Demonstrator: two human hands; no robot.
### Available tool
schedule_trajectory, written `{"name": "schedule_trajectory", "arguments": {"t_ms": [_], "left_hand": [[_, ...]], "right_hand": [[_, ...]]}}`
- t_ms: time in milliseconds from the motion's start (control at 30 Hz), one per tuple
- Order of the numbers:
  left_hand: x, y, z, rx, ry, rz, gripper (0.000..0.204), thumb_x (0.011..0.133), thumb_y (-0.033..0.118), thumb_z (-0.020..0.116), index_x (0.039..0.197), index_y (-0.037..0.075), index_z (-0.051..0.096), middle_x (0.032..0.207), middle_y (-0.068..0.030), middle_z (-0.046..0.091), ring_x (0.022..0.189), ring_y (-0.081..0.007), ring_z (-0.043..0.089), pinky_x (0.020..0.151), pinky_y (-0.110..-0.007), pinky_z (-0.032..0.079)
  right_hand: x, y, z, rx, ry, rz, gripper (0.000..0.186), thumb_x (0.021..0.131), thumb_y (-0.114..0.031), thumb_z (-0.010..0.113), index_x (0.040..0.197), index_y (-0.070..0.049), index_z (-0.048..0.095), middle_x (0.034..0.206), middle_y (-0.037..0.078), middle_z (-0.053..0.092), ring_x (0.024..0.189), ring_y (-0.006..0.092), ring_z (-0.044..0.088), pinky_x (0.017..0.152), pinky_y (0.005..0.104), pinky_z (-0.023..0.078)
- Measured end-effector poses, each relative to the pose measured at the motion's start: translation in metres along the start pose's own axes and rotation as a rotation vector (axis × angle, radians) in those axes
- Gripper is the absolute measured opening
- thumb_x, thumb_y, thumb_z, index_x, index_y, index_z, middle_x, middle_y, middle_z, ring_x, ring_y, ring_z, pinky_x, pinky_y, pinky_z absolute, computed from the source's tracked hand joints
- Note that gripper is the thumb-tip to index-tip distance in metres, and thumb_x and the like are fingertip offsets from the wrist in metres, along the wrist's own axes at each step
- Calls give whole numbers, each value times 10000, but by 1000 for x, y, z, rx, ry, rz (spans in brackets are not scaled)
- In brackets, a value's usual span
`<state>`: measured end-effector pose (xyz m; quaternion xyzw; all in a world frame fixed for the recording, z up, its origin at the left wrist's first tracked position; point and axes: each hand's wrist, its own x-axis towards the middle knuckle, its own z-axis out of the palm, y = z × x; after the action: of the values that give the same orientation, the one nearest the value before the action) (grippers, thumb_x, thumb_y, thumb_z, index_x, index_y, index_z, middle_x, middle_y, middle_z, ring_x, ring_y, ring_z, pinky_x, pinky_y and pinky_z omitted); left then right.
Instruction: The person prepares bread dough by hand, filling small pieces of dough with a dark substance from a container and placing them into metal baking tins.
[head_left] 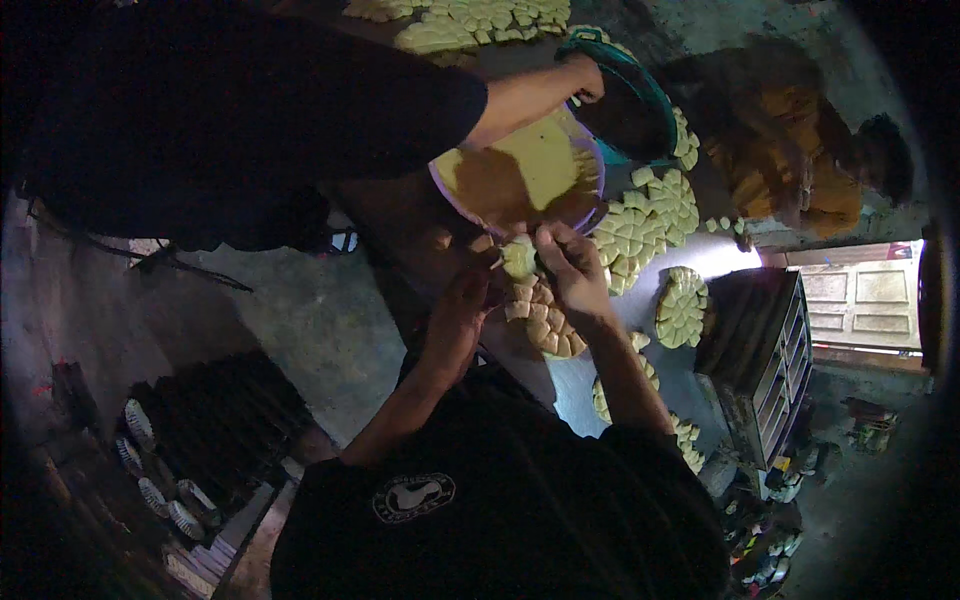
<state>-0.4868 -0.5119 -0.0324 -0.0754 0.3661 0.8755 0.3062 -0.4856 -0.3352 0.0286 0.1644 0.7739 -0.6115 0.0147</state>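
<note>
My right hand (574, 268) is closed, its thumb and fingers pinching a pale, soft lump of dough (519, 258). Just left of that lump is my left hand (462, 305), its fingers curled in shadow. A thin pale tip shows by its fingertips, but I cannot make out what it is. Below the dough lie several rounded dough pieces (550, 325) pressed together on the table. Beyond my hands stands a round basin with a purple rim (603, 185), holding a yellow mass partly in shadow.
At left, a co-worker's arm (525, 105) reaches over the purple-rimmed basin to a teal basin (665, 125). Clusters of pale dough pieces (650, 225) cover parts of the table. Another person in orange (800, 160) is at far right. A dark shelf unit (755, 360) stands at right.
</note>
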Motion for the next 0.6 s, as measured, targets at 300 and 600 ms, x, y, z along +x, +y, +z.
{"name": "schedule_trajectory", "arguments": {"t_ms": [300,600], "left_hand": [[-61,-3,79,-173,-121,-204,423,1011,295,567,1346,41,520,1275,-57,607,1177,-175,576,1003,-354,457],[-118,-79,121,385,-368,84,399,920,93,690,1303,18,607,1432,-75,498,1270,-179,524,1045,-314,439]], "right_hand": [[-116,38,-37,465,63,-269,326,949,-129,679,1228,23,601,1130,109,690,965,143,659,820,278,530],[-230,35,-96,-370,311,-609,382,765,27,777,1135,-22,695,1187,156,663,1073,247,651,847,295,538]]}}
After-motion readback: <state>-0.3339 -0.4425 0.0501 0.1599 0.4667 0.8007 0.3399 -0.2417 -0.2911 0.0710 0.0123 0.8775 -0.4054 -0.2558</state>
